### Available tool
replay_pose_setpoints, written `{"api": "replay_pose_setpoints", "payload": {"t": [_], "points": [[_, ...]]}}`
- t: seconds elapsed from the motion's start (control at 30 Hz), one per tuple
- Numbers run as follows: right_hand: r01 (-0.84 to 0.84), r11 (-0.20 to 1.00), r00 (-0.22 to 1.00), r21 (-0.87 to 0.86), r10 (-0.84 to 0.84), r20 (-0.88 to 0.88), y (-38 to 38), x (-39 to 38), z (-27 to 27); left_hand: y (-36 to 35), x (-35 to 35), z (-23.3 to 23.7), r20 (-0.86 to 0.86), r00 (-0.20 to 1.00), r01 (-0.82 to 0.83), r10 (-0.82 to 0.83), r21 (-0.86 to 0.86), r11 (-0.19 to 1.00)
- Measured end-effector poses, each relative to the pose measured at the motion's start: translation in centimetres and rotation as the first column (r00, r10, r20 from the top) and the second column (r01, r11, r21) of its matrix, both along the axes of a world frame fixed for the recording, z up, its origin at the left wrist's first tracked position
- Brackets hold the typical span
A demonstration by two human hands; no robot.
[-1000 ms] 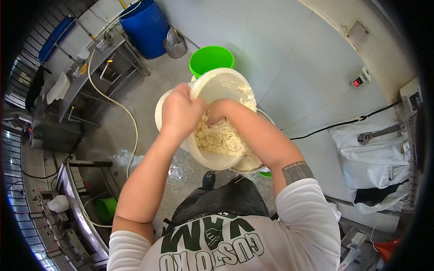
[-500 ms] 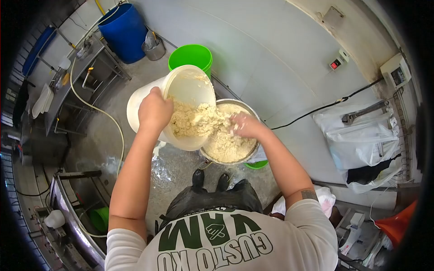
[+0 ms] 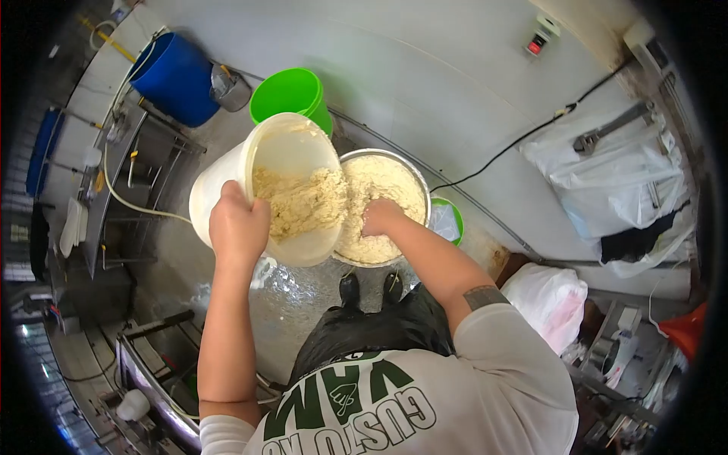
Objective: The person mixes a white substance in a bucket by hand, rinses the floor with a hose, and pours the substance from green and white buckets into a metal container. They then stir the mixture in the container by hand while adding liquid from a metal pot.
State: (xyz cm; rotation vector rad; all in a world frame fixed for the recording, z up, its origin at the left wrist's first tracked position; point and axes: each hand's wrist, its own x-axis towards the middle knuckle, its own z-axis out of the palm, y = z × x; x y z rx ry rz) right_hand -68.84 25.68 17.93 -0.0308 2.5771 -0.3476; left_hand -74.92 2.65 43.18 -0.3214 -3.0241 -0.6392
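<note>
My left hand (image 3: 239,225) is closed on the rim of a white plastic bucket (image 3: 216,182). The bucket is tipped to the right, its mouth over the edge of a round metal pot (image 3: 415,167). Pale yellow, crumbly mash (image 3: 299,205) lies along the bucket's lower side and reaches its lip. More of the same mash (image 3: 402,193) fills the pot. My right hand (image 3: 381,218) is down in the pot's mash beside the bucket's lip, and its fingers are buried out of sight.
Behind the white bucket stands a green bucket (image 3: 287,95). A blue barrel (image 3: 178,83) and a small metal pail (image 3: 231,92) are farther left. Another green container (image 3: 457,220) sits right of the pot. A black cable (image 3: 508,159) runs along the wall. The floor (image 3: 284,303) looks wet.
My right hand has gone from a blurred sweep at the pot's right side down into the mash. Less mash bridges the bucket's lip and the pot. The camera view has shifted.
</note>
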Motion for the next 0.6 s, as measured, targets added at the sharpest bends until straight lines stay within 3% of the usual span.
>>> {"api": "replay_pose_setpoints", "payload": {"t": [0.1, 0.23, 0.3, 0.33, 0.4, 0.43, 0.5, 0.53, 0.6], "points": [[-0.038, 0.999, 0.999, -0.020, 0.039, 0.020, 0.1, -0.4, -1.6, 0.9, 0.3, 0.2, -0.038, 0.999, 0.017, -0.018, -0.011, 1.000], [0.130, 0.979, 0.991, -0.154, -0.126, 0.033, 1.5, 0.1, 0.0, 1.1, 0.1, -0.2, -0.082, 0.996, 0.044, -0.047, -0.037, 0.998], [0.230, 0.898, 0.941, -0.376, -0.304, -0.151, 2.2, 1.5, 2.7, 1.1, -0.1, -0.4, -0.091, 0.994, 0.055, -0.057, -0.025, 0.998], [0.244, 0.894, 0.938, -0.376, -0.316, -0.144, 2.3, 2.1, 3.4, 1.2, -0.1, -0.4, -0.084, 0.994, 0.067, -0.069, -0.026, 0.997], [0.174, 0.908, 0.814, -0.382, -0.351, -0.463, 2.0, 2.6, 4.8, 1.4, -0.3, -0.2, -0.105, 0.991, 0.079, -0.084, -0.055, 0.995], [0.193, 0.904, 0.807, -0.382, -0.368, -0.461, 1.6, 2.6, 5.5, 1.4, -0.3, -0.3, -0.119, 0.988, 0.095, -0.101, -0.051, 0.994], [0.143, 0.983, 0.926, -0.116, -0.174, -0.335, 0.3, 2.0, 6.4, 1.9, 0.2, 0.0, -0.138, 0.982, 0.125, -0.132, -0.058, 0.990], [0.168, 0.979, 0.924, -0.119, -0.199, -0.327, -0.3, 1.7, 5.9, 2.2, 0.3, -0.1, -0.157, 0.977, 0.135, -0.143, -0.063, 0.989], [0.100, 0.992, 0.970, 0.081, -0.079, -0.232, -1.4, 1.0, 3.8, 2.7, 0.8, 0.1, -0.128, 0.982, 0.127, -0.137, -0.087, 0.988]]}}
